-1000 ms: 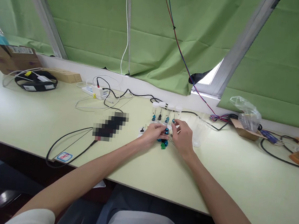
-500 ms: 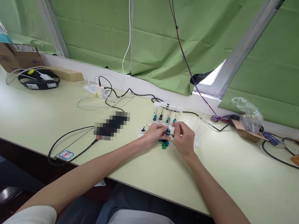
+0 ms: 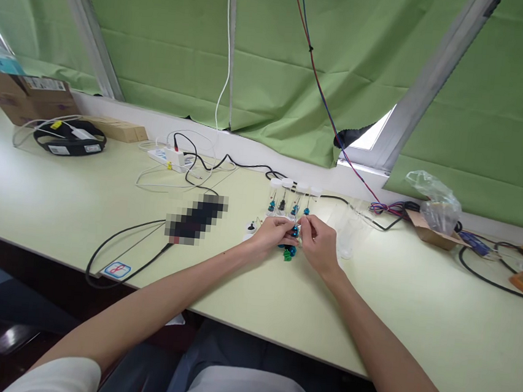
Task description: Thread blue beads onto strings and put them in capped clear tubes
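My left hand [image 3: 273, 233] is closed in a pinch on a small shiny blue piece with a thin upright stem [image 3: 295, 231]. Close beside it, my right hand [image 3: 320, 243] is pinched near the top of that stem; what its fingertips hold is too small to make out. Below the hands lie a green piece [image 3: 288, 256] and more small blue pieces [image 3: 292, 251]. Just beyond stand several clear tubes with white caps [image 3: 300, 188], with blue or dark pieces on thin stems inside. A small white round item with a dark top [image 3: 251, 227] sits left of my left hand.
A blurred-out dark object [image 3: 197, 219] with a black cable lies to the left. Farther back are a power strip [image 3: 172, 158], a black strap [image 3: 74, 147] and cardboard boxes [image 3: 30, 100]. At right, a small open box [image 3: 438, 231] holds a clear plastic bag [image 3: 443, 207].
My right hand has shifted slightly left and down, bringing its fingertips closer to the stem above my left fingers. My left hand stays almost still, pinching the blue piece.
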The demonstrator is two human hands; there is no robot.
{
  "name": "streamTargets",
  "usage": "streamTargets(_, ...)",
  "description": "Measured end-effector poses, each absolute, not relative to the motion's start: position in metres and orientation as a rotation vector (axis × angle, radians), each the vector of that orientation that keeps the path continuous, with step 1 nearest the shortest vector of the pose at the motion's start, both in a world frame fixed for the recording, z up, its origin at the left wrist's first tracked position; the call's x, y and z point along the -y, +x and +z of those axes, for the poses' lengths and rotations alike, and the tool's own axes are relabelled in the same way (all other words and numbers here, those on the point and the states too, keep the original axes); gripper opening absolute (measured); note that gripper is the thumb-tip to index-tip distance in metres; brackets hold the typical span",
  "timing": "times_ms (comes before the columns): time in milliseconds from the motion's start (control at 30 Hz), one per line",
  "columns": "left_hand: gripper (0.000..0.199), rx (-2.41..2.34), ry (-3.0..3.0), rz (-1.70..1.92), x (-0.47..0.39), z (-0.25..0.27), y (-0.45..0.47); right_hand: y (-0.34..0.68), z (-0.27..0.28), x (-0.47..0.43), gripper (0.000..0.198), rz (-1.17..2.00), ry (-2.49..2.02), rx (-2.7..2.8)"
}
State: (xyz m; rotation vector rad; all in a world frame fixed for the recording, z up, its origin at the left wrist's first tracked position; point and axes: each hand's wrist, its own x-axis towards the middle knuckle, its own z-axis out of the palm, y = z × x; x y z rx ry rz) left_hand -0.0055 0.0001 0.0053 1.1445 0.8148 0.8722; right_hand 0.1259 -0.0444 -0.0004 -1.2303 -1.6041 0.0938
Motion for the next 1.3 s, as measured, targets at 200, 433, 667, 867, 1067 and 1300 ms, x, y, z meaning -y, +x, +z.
streamTargets(200, 0.014, -0.822, 1.154, 0.867, -0.0003, 0.0048, -0.0055, 0.1260, -0.0006, 0.0439, 0.032, 0.091, -1.227, 1.618)
streamTargets(433, 0.016, -0.823, 1.152, 0.870, -0.0005, 0.0053, -0.0047, 0.1259, -0.0017, 0.0434, 0.031, 0.093, -1.224, 1.627)
streamTargets(667, 0.014, -0.806, 1.156, 0.873, -0.0005, 0.0051, -0.0052, 0.1258, -0.0011, 0.0433, 0.030, 0.076, -1.201, 1.626)
streamTargets(867, 0.014, -0.806, 1.152, 0.870, -0.0024, 0.0031, -0.0051, 0.1256, -0.0009, 0.0427, 0.029, 0.074, -1.189, 1.625)
streamTargets(1067, 0.013, -0.808, 1.154, 0.868, -0.0033, 0.0025, -0.0048, 0.1258, -0.0014, 0.0421, 0.028, 0.062, -1.181, 1.638)
streamTargets(1300, 0.015, -0.813, 1.169, 0.869, -0.0036, 0.0012, -0.0048, 0.1254, -0.0009, 0.0420, 0.027, 0.067, -1.184, 1.649)
